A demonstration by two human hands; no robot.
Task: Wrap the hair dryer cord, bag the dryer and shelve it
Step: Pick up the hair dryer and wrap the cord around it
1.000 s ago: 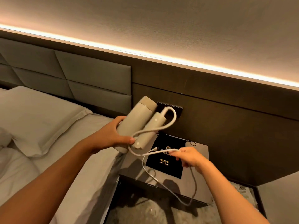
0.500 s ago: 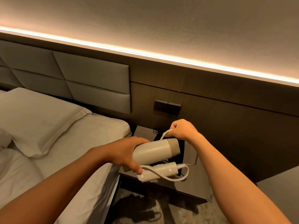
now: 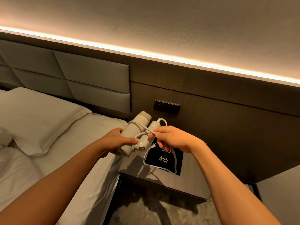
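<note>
A beige folded hair dryer (image 3: 137, 127) is held over the bed's edge, nozzle pointing up and away. My left hand (image 3: 116, 140) grips its body from the left. Its white cord (image 3: 141, 126) crosses the body in a wrap. My right hand (image 3: 170, 138) pinches the cord just right of the folded handle. The loose rest of the cord hangs down in a loop over a black bag (image 3: 164, 159) marked "Hair Dryer", and the plug (image 3: 153, 146) dangles below my fingers. The bag lies flat on the nightstand (image 3: 186, 181).
A bed with white sheets (image 3: 53, 159) and a pillow (image 3: 37, 117) fills the left. A padded headboard (image 3: 81, 78) and a dark wall panel with switches (image 3: 167, 107) stand behind. Carpet floor (image 3: 146, 211) lies below the nightstand.
The dryer has tilted back up with the nozzle away. My right hand came from behind the dryer round to its front right, laying another turn of cord across the body.
</note>
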